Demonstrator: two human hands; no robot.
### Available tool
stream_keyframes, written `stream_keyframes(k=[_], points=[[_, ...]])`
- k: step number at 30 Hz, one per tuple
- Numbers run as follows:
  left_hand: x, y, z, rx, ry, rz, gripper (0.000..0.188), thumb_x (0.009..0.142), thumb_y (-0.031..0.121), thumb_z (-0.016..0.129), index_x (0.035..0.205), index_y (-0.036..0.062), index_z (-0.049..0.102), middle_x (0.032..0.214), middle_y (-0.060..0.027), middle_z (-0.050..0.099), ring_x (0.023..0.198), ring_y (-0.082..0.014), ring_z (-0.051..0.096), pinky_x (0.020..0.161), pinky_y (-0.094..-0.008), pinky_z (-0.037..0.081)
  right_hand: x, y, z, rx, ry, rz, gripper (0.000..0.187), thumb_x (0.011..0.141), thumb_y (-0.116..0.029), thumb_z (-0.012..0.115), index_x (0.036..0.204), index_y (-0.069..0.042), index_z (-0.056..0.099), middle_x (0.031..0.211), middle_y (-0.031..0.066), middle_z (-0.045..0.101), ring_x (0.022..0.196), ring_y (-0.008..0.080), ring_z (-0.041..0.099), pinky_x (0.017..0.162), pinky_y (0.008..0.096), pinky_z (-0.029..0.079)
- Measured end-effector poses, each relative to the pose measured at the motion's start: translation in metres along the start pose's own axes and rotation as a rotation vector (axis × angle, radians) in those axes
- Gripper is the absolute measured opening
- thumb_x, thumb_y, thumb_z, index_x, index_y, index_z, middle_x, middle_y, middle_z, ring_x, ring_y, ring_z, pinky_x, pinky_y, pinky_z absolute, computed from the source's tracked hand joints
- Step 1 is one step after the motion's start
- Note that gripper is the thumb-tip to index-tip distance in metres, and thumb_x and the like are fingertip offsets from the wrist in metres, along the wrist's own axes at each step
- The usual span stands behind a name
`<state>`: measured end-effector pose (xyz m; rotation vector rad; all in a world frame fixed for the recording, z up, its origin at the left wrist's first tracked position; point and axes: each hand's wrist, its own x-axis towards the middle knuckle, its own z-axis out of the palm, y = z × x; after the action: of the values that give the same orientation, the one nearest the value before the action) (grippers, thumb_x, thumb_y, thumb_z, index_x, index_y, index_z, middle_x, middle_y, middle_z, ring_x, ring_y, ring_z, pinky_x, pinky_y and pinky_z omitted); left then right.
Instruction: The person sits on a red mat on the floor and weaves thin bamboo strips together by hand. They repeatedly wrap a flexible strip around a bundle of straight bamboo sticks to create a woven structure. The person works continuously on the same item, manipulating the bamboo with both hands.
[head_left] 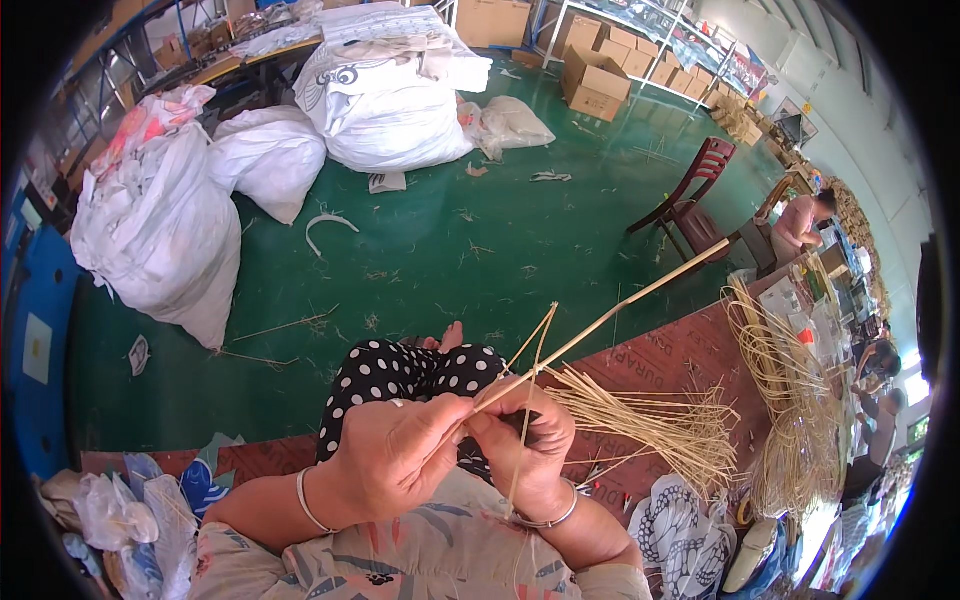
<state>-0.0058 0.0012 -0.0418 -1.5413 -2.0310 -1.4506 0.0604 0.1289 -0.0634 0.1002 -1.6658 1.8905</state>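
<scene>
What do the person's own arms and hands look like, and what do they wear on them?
Both forearms are bare. The left hand has a thin silver bangle at the wrist, and the right hand has a similar bangle. No gloves and no rings are visible. Short sleeves of a pale floral top cover the upper arms.

Big white sacks (160,225) stand along the left edge of the green floor (450,250), with another stuffed white sack (385,95) at its far edge. Cardboard boxes (595,80) are stacked at the far right corner, beneath a shelf. A dark red chair (690,195) stands near the floor's right edge. Coils of pale cane (790,400) lie on the reddish-brown mat (670,355) at the right. Crumpled plastic bags (130,515) fill the near left corner.
</scene>
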Motion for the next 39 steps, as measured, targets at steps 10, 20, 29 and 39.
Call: stream_keyframes(k=[10, 20, 29, 39], points=[[-0.005, 0.002, -0.011, -0.327, 0.065, -0.293, 0.021, 0.080, -0.002, 0.055, 0.100, -0.0043, 0.053, 0.072, -0.0075, 0.058, 0.051, -0.0092, 0.051, 0.047, -0.0212, 0.040, 0.000, -0.013, -0.012, -0.218, -0.129, 0.083, 0.023, 0.069, 0.001, 0.063, 0.090, 0.000, 0.052, 0.076, 0.0072, 0.056, 0.061, 0.0123, 0.052, 0.054, 0.0234, 0.044], [0.000, 0.004, -0.016, -0.695, 0.020, -0.513, 0.021, 0.084, 0.003, 0.054, 0.104, -0.0047, 0.052, 0.072, -0.0028, 0.057, 0.055, -0.0032, 0.048, 0.047, -0.0171, 0.039, -0.001, -0.008, -0.004, -0.402, -0.092, -0.132, 0.035, 0.067, -0.002, 0.071, 0.097, 0.000, 0.052, 0.078, 0.0081, 0.057, 0.061, 0.0146, 0.054, 0.053, 0.0242, 0.045], [-0.001, 0.005, -0.011, -0.553, 0.041, -0.436, 0.021, 0.084, 0.002, 0.053, 0.104, -0.0046, 0.052, 0.071, -0.0031, 0.056, 0.054, -0.0043, 0.047, 0.048, -0.0181, 0.038, 0.000, -0.005, 0.001, -0.465, -0.032, -0.216, 0.030, 0.068, -0.001, 0.070, 0.093, -0.001, 0.054, 0.075, 0.0076, 0.058, 0.061, 0.0157, 0.056, 0.052, 0.0246, 0.045], [0.000, 0.004, -0.004, -0.263, 0.103, -0.207, 0.022, 0.079, -0.004, 0.055, 0.101, -0.0037, 0.051, 0.068, -0.0087, 0.056, 0.050, -0.0123, 0.052, 0.045, -0.0225, 0.038, -0.002, -0.003, -0.001, -0.501, -0.011, -0.171, 0.020, 0.073, -0.002, 0.068, 0.090, -0.002, 0.056, 0.073, 0.0023, 0.058, 0.065, 0.0076, 0.052, 0.059, 0.0203, 0.044]])
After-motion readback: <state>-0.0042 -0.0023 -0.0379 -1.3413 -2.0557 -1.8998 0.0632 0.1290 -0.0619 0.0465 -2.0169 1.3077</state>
